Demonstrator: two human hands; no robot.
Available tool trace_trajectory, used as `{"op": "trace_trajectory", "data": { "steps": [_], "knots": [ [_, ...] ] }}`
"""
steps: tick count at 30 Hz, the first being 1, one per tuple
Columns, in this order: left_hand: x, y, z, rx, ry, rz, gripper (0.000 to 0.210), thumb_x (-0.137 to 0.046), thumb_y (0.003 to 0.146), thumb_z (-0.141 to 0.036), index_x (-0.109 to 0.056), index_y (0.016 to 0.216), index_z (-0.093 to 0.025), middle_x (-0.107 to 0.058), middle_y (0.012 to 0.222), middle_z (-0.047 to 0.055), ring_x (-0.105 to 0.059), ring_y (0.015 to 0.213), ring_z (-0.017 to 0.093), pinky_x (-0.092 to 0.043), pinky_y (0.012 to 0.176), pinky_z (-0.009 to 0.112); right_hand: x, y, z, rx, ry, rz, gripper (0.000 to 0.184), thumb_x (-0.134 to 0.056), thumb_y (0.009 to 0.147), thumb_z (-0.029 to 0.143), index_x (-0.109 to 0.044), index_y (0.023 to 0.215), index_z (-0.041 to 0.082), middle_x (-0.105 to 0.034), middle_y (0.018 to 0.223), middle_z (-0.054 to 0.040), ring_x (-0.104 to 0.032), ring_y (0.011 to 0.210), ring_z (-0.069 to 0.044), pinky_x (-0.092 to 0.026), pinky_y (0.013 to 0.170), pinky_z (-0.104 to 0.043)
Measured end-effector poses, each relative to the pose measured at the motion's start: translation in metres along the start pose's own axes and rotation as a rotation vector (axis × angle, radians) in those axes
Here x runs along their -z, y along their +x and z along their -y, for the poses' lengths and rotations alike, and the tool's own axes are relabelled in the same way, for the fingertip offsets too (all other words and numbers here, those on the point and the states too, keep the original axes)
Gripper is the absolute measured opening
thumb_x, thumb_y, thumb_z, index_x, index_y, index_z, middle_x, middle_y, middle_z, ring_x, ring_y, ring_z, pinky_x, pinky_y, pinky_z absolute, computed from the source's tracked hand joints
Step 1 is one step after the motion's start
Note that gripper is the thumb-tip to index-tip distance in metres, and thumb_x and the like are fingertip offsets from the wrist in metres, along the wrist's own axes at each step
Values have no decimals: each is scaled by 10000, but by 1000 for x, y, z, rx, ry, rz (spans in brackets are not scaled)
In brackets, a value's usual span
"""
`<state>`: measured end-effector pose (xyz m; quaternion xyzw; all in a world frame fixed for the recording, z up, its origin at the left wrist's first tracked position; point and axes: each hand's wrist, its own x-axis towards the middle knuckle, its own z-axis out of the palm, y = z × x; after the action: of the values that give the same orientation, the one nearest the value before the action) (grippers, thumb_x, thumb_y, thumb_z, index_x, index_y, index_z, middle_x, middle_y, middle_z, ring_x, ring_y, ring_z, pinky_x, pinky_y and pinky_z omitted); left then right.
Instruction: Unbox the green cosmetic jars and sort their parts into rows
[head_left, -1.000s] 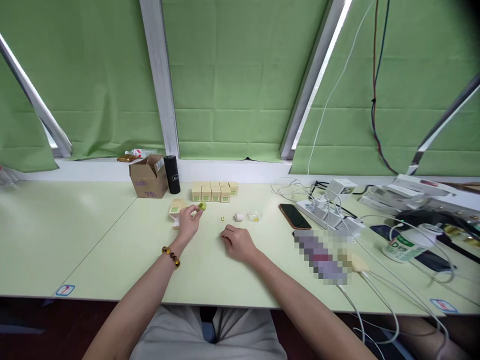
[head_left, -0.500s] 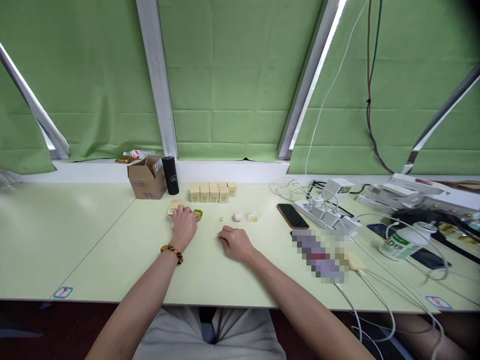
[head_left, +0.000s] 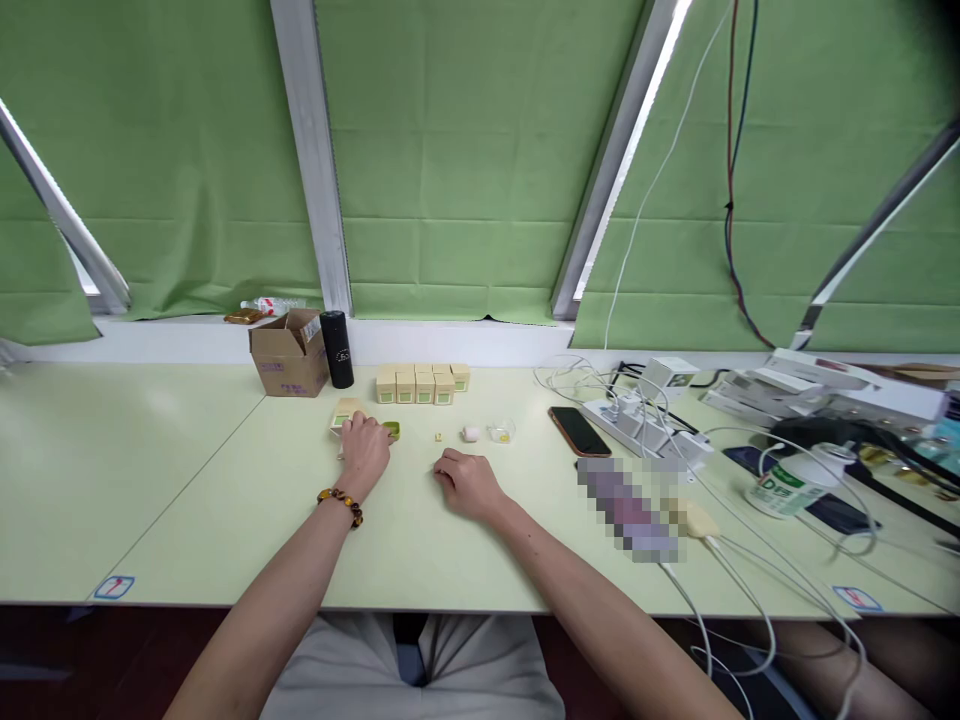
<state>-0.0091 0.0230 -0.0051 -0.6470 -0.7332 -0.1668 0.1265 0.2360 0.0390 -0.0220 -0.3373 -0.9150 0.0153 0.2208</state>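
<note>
My left hand [head_left: 365, 455], with a beaded bracelet [head_left: 341, 505] at its wrist, bends its fingers down over the table. What lies under the fingers is hidden. Partly behind that hand is a small cream box [head_left: 346, 411], and a green shallow container [head_left: 391, 430] shows just right of the fingers. My right hand [head_left: 470, 483] rests on the tabletop with its fingers curled together; anything inside them is out of sight. Beyond it lie a tiny yellowish piece [head_left: 439, 437], a small pale pink cylinder [head_left: 470, 434] and a clear dish [head_left: 501, 431] with something yellow in it.
Several cream boxes [head_left: 415, 386] stand in rows at the back. Left of them are a black bottle [head_left: 337, 350] and an open carton [head_left: 289, 358]. To the right lie a phone [head_left: 580, 432], a power strip [head_left: 649, 430], many white cables and a white bottle [head_left: 799, 482].
The whole view has shifted slightly, so things appear a little further left. Both hands keep nearly the same place and pose on the table.
</note>
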Motion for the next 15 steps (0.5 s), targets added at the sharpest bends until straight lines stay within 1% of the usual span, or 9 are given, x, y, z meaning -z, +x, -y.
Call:
{"op": "trace_trajectory", "data": {
  "steps": [2, 4, 7, 9, 10, 12, 15],
  "knots": [
    [-1, 1, 1, 1, -4, 7, 393, -476, 1033, -329, -790, 821, -226, -708, 913, 158, -432, 1037, 334, -258, 871, 463, 1, 1, -2, -39, 3, -65, 183, -565, 926, 145, -728, 943, 225, -725, 933, -30, -617, 717, -144, -282, 591, -268],
    [-2, 1, 1, 1, -5, 9, 395, -473, 1032, -336, -788, 820, -229, -709, 914, 157, -431, 1033, 331, -256, 868, 463, 3, 3, -8, -107, 5, -160, 186, -557, 949, 161, -729, 975, 226, -733, 966, -39, -636, 764, -152, -307, 599, -266],
    [-2, 1, 1, -7, 13, -1, 360, -496, 1018, -356, -788, 848, -233, -713, 925, 154, -433, 1038, 331, -256, 867, 464, 11, 5, -23, -255, -30, -331, 217, -524, 988, 182, -735, 1014, 226, -728, 1014, -50, -647, 853, -169, -348, 632, -274],
    [-1, 1, 0, -8, 21, -8, 334, -509, 1011, -369, -787, 878, -240, -716, 928, 150, -435, 1038, 330, -257, 867, 465, 17, 5, -35, -347, -105, -402, 230, -532, 981, 170, -750, 1030, 226, -713, 1045, -64, -635, 924, -193, -380, 693, -295],
    [0, 0, -1, -4, 22, -7, 321, -516, 1007, -375, -786, 893, -245, -717, 932, 148, -436, 1039, 330, -258, 867, 465, 20, 4, -41, -383, -152, -412, 230, -549, 970, 167, -759, 1042, 227, -702, 1075, -75, -623, 948, -207, -391, 728, -311],
    [2, -1, -1, 12, 18, -2, 296, -531, 998, -385, -787, 928, -255, -720, 946, 147, -436, 1050, 332, -261, 871, 466, 24, 3, -52, -451, -229, -379, 232, -574, 960, 178, -783, 1045, 235, -678, 1145, -97, -605, 982, -229, -401, 772, -341],
    [6, -3, -2, 19, 6, -11, 265, -553, 982, -378, -790, 969, -261, -723, 966, 147, -434, 1070, 342, -269, 883, 471, 24, 0, -62, -503, -272, -253, 237, -592, 958, 203, -808, 1046, 248, -651, 1215, -124, -605, 1014, -251, -416, 794, -367]
  ]
}}
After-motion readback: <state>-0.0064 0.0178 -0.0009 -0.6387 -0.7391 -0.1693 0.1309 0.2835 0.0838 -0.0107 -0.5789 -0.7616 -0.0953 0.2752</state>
